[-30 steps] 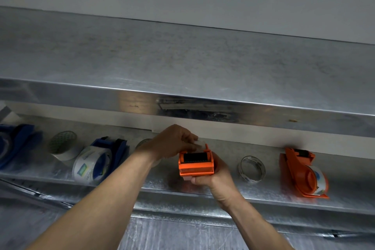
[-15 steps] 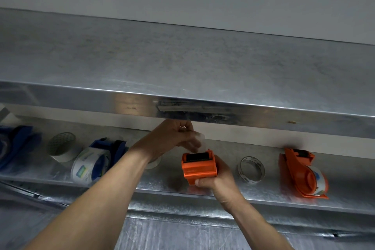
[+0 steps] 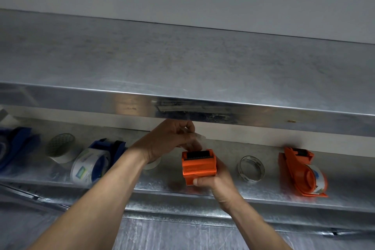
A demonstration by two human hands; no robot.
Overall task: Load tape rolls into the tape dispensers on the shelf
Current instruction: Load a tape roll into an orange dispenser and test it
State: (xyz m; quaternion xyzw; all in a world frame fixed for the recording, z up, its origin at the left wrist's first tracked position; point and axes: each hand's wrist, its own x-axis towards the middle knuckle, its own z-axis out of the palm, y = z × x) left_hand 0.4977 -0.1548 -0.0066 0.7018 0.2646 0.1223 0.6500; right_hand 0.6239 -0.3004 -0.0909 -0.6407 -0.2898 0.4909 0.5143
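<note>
Far-left blue dispenser [image 3: 14,146] half out of view; pale roll [image 3: 153,165] mostly behind left hand [image 3: 170,142].

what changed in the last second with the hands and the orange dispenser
The left hand rose from the top of the orange dispenser, pinching the clear tape end and drawing it upward. The right hand kept its grip on the dispenser, and the rest on the shelf stayed put.

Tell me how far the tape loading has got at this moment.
Done: the far orange dispenser and the near blue dispenser each carry a roll. In hand: the right hand holds a second orange dispenser while the left hand pinches a clear tape end above its cutter. Left: a loose roll sits on the shelf; the edge blue dispenser is cut off, so unclear.
</note>
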